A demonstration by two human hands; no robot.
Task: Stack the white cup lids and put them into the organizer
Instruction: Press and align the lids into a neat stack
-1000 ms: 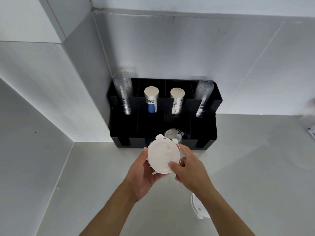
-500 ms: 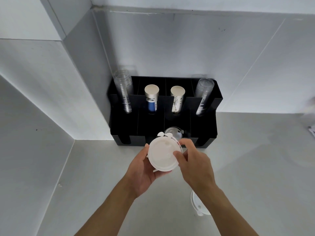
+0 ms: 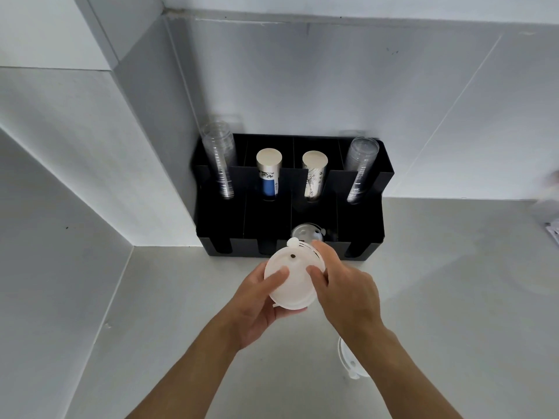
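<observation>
Squaring the lids [image 3: 292,279] is the step in hand: the stack is clasped by both the left hand [image 3: 262,300] and right hand [image 3: 348,293], just before the organizer [image 3: 367,225]. Rims should be aligned before insertion. One lid [image 3: 348,359] remains on the counter.

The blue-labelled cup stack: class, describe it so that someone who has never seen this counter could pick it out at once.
Find the black organizer standing against the wall in the corner of the grey counter. Its back row holds four upright stacks of cups. The blue-labelled cup stack is second from the left, the only one with a blue band; its neighbours are a clear plastic stack and a white sketch-printed stack.
</observation>
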